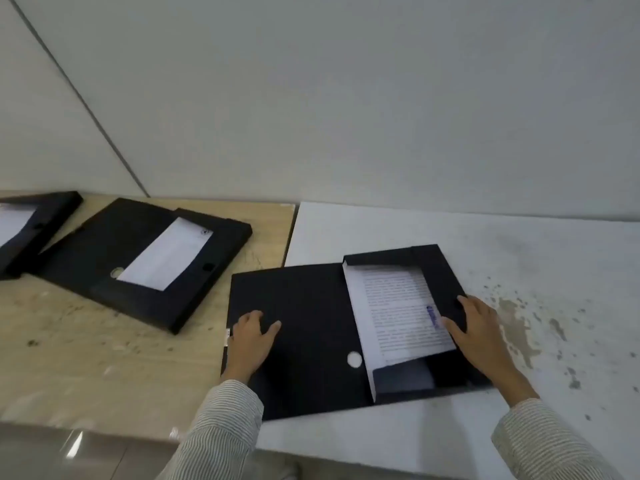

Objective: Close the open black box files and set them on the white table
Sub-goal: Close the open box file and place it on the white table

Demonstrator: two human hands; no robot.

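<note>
Nearest, two striped sleeves, then two hands on an open box file (311, 341) lying flat on the white table (519, 258). Left hand (251, 341) flat on the big black lid, fingers spread, pressing, gripping nothing. Right hand (479, 336) on the right wall of the tray, fingers loosely open, thumb toward the paper (394, 313), not closed around anything.

Step in hand, most likely: closing this box file. To do it well — slide left fingers under the lid's left edge, lift, and swing it over to the right like a book cover. Hold the tray still with the right hand, then pull that hand clear before the lid lands. Keep the paper flat inside so no corner gets pinched. Press down till the lid sits snug.

Long side of the box file running away from the person, leaning a bit to the left. Lid on the left, tray on the right, round finger hole (354, 359) by the fold, at the near end.

Farther off, on the wooden table (86, 358) — a second open box file (104, 247) with paper inside, waiting. Farthest left, a third one (41, 213), only partly in view.
</note>
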